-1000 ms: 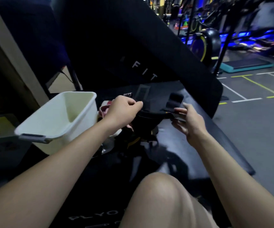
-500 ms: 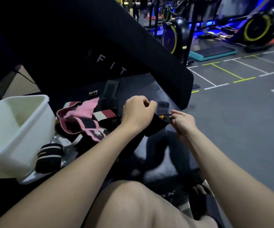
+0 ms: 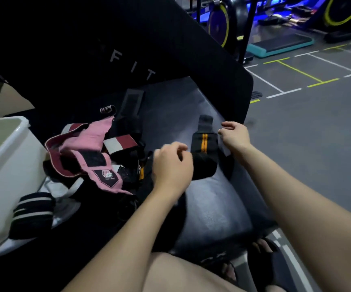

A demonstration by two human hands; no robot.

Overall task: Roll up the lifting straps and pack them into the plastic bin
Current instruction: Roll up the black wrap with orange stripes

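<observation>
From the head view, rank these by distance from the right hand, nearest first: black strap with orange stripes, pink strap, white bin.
From the right hand:
1. Black strap with orange stripes, just to its left on the pad.
2. Pink strap, further left in the pile, beyond the left hand.
3. White bin, at the far left edge.

floor: grey, white and yellow lines | teal step platform | blue-lit exercise bikes behind
</observation>
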